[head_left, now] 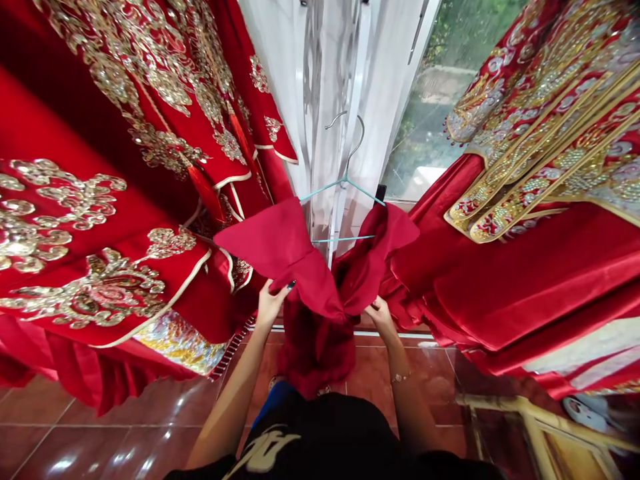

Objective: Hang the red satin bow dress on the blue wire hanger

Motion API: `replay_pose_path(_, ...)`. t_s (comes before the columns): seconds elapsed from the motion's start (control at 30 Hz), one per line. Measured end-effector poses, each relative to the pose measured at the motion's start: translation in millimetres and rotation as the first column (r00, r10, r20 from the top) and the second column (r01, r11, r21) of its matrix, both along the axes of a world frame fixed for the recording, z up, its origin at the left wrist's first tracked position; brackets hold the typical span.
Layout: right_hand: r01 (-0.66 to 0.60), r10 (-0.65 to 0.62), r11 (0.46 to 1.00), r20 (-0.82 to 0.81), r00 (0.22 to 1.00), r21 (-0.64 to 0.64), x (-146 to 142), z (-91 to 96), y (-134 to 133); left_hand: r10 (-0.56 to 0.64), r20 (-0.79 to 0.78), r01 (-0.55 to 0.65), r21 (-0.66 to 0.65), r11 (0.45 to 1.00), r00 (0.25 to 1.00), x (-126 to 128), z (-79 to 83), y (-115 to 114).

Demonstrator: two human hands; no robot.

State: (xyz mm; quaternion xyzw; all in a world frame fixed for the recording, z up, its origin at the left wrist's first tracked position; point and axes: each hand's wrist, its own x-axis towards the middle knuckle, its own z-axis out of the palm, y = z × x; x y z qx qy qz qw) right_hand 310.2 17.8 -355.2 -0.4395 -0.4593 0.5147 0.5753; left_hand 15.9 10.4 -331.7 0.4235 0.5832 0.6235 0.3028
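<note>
As both bare forearms reach forward from the person's black T-shirt (310,433), the elbows stay apart and the hands come in toward each other. The left hand (273,307) is tilted up with its fingers curled, pinching a fold of the red satin garment (313,350), and a dark nail shows at its fingertips (291,285). The right hand (383,319), wearing a thin bracelet (399,378) on its wrist, grips the same cloth from below, its fingers partly hidden under a fold.

The garment hangs bunched between the hands, with most of its dark folds dropping below them toward the glossy terracotta floor tiles (110,427). Two pointed flaps of it spread up and outward, just under a teal wire hanger (345,187). The hanger stands in front of a sheer white curtain (325,67), and its lower bar runs behind the flaps. Whether the cloth is caught on the hanger, I cannot tell.

To either side, a gold-embroidered red robe (100,267) and a second embroidered red robe (550,180) hang close by, framing the hands. Beyond the curtain, a window (425,113) looks out onto greenery.
</note>
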Motion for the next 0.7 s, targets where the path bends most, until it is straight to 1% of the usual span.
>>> replay_pose_path(0.1, 0.048, -0.048, 0.999, -0.098, 0.994, 0.002, -4, 7.0, 5, 0.030, 0.002, -0.030, 0.004, 1.000, 1.000, -9, -0.3, -1)
replay_pose_path(0.2, 0.113, -0.115, 0.993, -0.246, 0.963, -0.020, -12, 16.1, 11, 0.050, -0.020, -0.050, 0.011, 0.999, 0.999, -21, -2.1, -2)
replay_pose_path(0.3, 0.178, -0.187, 0.982, -0.335, 0.924, -0.060, -19, 25.3, 19, 0.043, -0.065, -0.043, 0.005, 0.999, 0.997, -28, -5.7, 6)
replay_pose_path(0.4, 0.276, -0.281, 0.959, -0.318, 0.906, -0.060, -18, 32.1, 26, 0.020, -0.104, -0.021, -0.005, 1.000, 0.994, -32, -8.3, 25)
replay_pose_path(0.53, 0.440, -0.435, 0.897, -0.249, 0.865, -0.037, 1, 32.3, 23, -0.019, -0.142, 0.015, -0.033, 0.999, 0.990, -34, -12.0, 48)
replay_pose_path(0.6, 0.488, -0.482, 0.873, -0.197, 0.854, -0.021, 9, 27.2, 16, -0.038, -0.162, 0.031, -0.043, 0.999, 0.986, -34, -14.7, 52)
replay_pose_path(0.7, 0.503, -0.500, 0.864, -0.098, 0.860, 0.007, 13, 15.7, 3, -0.066, -0.199, 0.058, -0.048, 0.997, 0.978, -36, -17.3, 49)
